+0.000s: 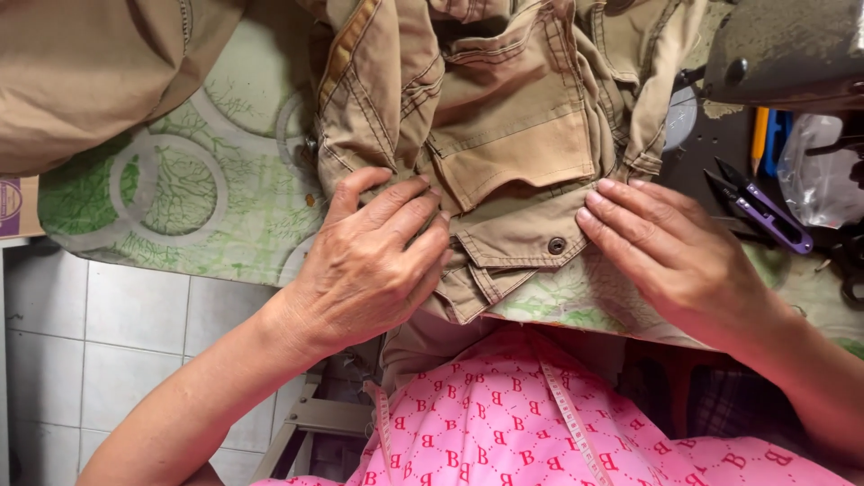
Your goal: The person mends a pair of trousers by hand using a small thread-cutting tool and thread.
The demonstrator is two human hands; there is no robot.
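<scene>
A tan cargo garment [504, 117] with a flap pocket and a metal snap button [557, 245] lies bunched on the table. My left hand [373, 261] presses flat on its left side, fingers together on the fabric near the pocket edge. My right hand [670, 252] rests on the right side, fingertips touching the cloth just beside the snap. Neither hand grips anything; both lie on the garment.
The table has a green-and-white patterned cover [180, 198]. Purple thread snips [765, 216] lie at the right by a sewing machine [792, 54], pens and a clear bag [819, 171]. A measuring tape [567, 414] hangs over pink clothing. Tiled floor [108, 333] shows at the lower left.
</scene>
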